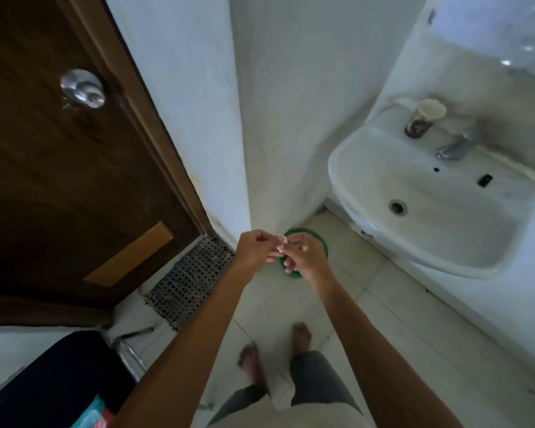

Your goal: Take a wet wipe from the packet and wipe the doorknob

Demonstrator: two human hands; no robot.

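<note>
My left hand (255, 249) and my right hand (305, 256) meet in front of me, low in the middle of the head view. Both pinch a small white wet wipe (282, 243) between their fingertips; most of it is hidden by the fingers. A round silver doorknob (83, 88) sits on the dark brown wooden door (59, 186) at the upper left, far from both hands. A teal and red packet (91, 416) lies at the bottom left on a black chair seat (53, 381).
A white washbasin (420, 193) with a metal tap (457, 145) and a paper cup (423, 117) stands at the right. A green round lid or bin (320, 239) sits on the tiled floor under my hands. A perforated mat (192, 279) lies by the door. My bare feet stand below.
</note>
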